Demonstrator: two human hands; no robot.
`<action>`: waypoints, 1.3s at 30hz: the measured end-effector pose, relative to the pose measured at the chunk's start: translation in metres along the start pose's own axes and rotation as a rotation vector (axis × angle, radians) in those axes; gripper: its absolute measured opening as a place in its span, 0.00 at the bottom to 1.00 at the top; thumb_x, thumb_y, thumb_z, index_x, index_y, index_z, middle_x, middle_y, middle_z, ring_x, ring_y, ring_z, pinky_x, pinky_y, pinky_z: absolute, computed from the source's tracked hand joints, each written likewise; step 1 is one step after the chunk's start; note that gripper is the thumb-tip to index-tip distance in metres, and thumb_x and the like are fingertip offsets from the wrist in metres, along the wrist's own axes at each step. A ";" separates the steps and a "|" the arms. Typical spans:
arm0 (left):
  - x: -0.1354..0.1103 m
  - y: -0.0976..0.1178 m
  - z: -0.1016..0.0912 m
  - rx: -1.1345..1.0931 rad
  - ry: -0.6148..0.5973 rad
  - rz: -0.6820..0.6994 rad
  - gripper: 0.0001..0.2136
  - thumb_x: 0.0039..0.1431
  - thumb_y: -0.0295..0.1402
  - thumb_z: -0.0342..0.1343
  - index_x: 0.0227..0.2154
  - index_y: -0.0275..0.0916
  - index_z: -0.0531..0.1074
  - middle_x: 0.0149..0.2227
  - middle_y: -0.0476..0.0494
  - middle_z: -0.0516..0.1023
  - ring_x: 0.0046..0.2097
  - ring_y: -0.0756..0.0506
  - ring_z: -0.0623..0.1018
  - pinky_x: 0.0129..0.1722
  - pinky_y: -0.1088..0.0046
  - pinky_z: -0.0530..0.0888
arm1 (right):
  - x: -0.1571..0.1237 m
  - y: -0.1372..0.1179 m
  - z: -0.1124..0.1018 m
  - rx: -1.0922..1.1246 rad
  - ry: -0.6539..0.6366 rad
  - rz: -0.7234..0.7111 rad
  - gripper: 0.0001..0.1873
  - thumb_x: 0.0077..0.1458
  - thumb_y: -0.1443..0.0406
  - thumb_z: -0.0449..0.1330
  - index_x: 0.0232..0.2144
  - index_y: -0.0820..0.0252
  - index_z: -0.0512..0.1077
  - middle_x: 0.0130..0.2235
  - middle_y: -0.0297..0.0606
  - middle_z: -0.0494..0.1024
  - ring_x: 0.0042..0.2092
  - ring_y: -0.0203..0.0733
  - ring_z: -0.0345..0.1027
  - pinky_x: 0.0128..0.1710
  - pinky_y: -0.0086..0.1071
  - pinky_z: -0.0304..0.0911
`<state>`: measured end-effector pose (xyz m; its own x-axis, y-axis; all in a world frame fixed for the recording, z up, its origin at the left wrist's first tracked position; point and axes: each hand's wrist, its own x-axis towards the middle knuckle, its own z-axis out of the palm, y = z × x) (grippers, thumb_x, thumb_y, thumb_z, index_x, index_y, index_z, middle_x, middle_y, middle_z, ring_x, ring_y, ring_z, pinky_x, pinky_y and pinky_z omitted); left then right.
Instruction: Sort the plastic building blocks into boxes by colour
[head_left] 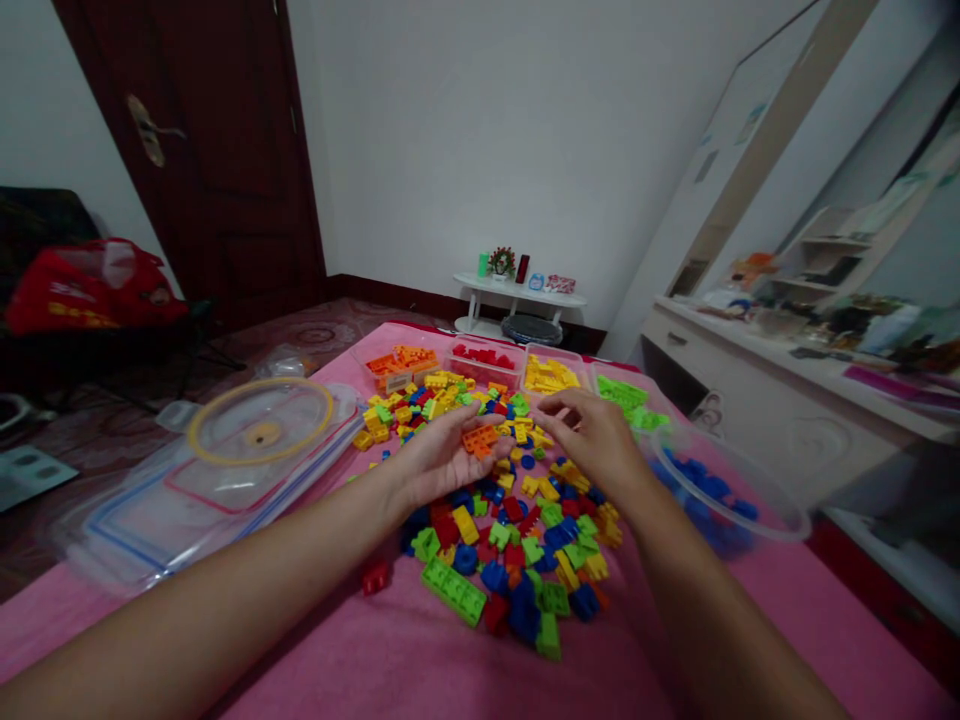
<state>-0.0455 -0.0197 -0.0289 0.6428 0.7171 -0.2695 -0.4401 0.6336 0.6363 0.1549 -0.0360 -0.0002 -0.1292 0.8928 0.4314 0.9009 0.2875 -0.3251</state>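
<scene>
My left hand (pixel 454 458) is turned palm up over the pile, its fingers curled around orange toy bricks (pixel 480 439) lying in the palm. To its right, my right hand (pixel 589 425) reaches down at the far part of the pile with thumb and fingers bent close together. Whatever is between those fingertips is too small or hidden to make out. Mixed toy bricks (pixel 514 535) in yellow, red, blue, green and orange spread beneath and around both hands. A long green brick (pixel 454 590) lies at the near edge of the pile.
Along the far side stand clear boxes of orange bricks (pixel 401 366), red bricks (pixel 484 357), yellow bricks (pixel 551 375) and green bricks (pixel 624 393). A round tub (pixel 780 515) with blue bricks is at right. Clear lids (pixel 225 495) are stacked at left on the pink cloth (pixel 315 640).
</scene>
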 end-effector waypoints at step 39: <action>0.036 0.155 -0.070 -0.099 0.607 0.602 0.19 0.60 0.46 0.39 0.38 0.35 0.65 0.31 0.39 0.68 0.31 0.46 0.71 0.28 0.71 0.71 | -0.004 -0.007 0.007 0.562 0.143 0.092 0.13 0.48 0.57 0.59 0.30 0.60 0.76 0.29 0.38 0.78 0.26 0.40 0.71 0.23 0.29 0.66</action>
<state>-0.1345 0.1243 0.0098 -0.1521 0.9523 -0.2645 -0.6692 0.0977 0.7366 0.1460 -0.0392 -0.0050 0.0314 0.8784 0.4769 0.5425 0.3858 -0.7462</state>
